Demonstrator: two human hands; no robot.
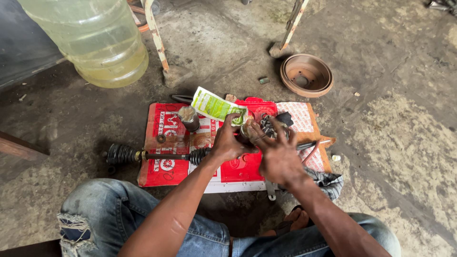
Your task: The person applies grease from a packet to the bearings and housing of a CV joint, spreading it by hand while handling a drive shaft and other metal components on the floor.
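Your left hand (227, 143) and right hand (278, 159) both clamp the axle joint (250, 129), shaft (166, 156) running toward nine o'clock.

- Drive axle shaft (166, 156): a thin dark metal rod lying flat and crosswise on a red printed sheet on the floor. A black ribbed rubber boot (121, 153) sits at its far left end, well away from the fingers; a smaller ribbed boot (199, 154) lies just left of the left-hand fingers.
- Joint end (247, 129): a rounded, greasy metal piece, gripped between the fingers of both hands and mostly hidden by them.
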